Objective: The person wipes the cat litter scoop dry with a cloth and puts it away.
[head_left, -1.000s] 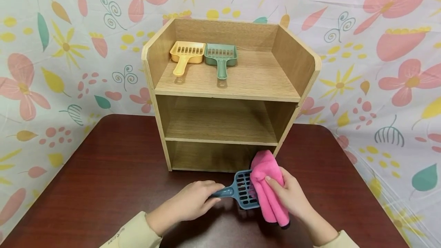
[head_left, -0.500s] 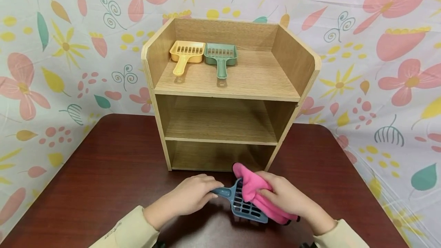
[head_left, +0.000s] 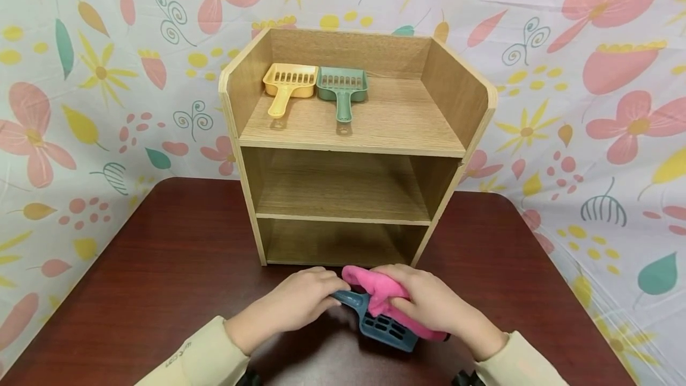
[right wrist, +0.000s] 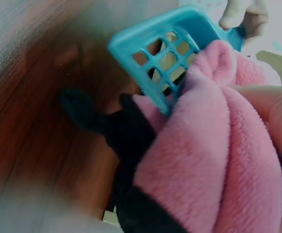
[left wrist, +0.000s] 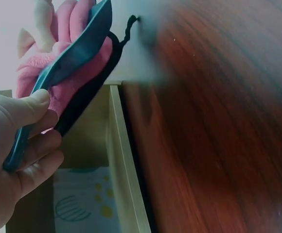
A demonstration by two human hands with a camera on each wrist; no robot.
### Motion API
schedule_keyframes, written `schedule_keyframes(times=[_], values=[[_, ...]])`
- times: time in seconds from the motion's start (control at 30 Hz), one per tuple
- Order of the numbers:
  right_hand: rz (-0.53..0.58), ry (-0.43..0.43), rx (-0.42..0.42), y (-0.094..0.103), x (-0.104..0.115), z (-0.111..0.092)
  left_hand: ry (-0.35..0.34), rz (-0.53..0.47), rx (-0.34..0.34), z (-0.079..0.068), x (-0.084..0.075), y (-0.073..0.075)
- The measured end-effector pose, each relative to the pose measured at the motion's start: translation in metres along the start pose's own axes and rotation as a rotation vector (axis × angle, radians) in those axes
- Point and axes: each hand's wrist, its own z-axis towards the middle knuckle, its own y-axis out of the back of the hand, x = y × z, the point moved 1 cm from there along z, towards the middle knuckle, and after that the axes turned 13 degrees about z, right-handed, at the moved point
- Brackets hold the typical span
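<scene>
A blue slotted litter scoop [head_left: 387,331] is held above the table near the front of the shelf. My left hand [head_left: 292,302] grips its handle, thumb and fingers wrapped round it in the left wrist view. My right hand [head_left: 431,302] holds a pink fluffy cloth [head_left: 375,285] with dark edging against the scoop's far side. In the right wrist view the cloth [right wrist: 199,145] bunches over the rim and covers part of the slotted scoop [right wrist: 165,53]. The right fingers are partly hidden by the cloth.
A wooden shelf unit [head_left: 343,151] stands on the dark red table [head_left: 177,267] beyond the hands. On its top level a yellow litter scoop [head_left: 289,82] and a green litter scoop [head_left: 343,88] lie side by side at the left. A floral cloth [head_left: 589,136] hangs behind.
My right hand has moved left with the pink cloth, from the scoop's outer end toward its handle side. The scoop has tilted and swung its end toward the front. The left hand keeps its grip.
</scene>
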Motion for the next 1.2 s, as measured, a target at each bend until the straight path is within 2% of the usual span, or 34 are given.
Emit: schedule_keyframes(times=[0.2,0.37,0.5,0.6,0.73,0.97,1.1,1.2], values=[[-0.032,-0.018,-0.109,0.003,-0.004,-0.003,0.043,-0.027,-0.023,-0.007,0.010,0.002],[0.089,-0.074,-0.151,0.004,-0.010,-0.006,0.065,-0.036,-0.045,-0.015,0.016,0.002],[0.196,-0.139,-0.143,0.009,-0.013,-0.007,0.069,-0.037,-0.069,-0.017,0.018,0.002],[0.220,-0.154,-0.097,0.011,-0.014,-0.007,0.068,-0.035,-0.068,-0.016,0.018,0.003],[0.195,-0.120,-0.041,0.011,-0.011,-0.005,0.062,-0.024,-0.045,-0.012,0.016,0.004],[0.085,-0.045,-0.020,0.007,-0.003,0.001,0.031,-0.019,-0.004,-0.001,0.009,0.005],[0.040,-0.039,-0.042,0.006,0.000,0.001,0.018,-0.017,-0.002,0.002,0.008,0.005],[0.019,-0.069,-0.107,0.006,0.000,-0.001,0.021,-0.022,-0.015,0.002,0.010,0.006]])
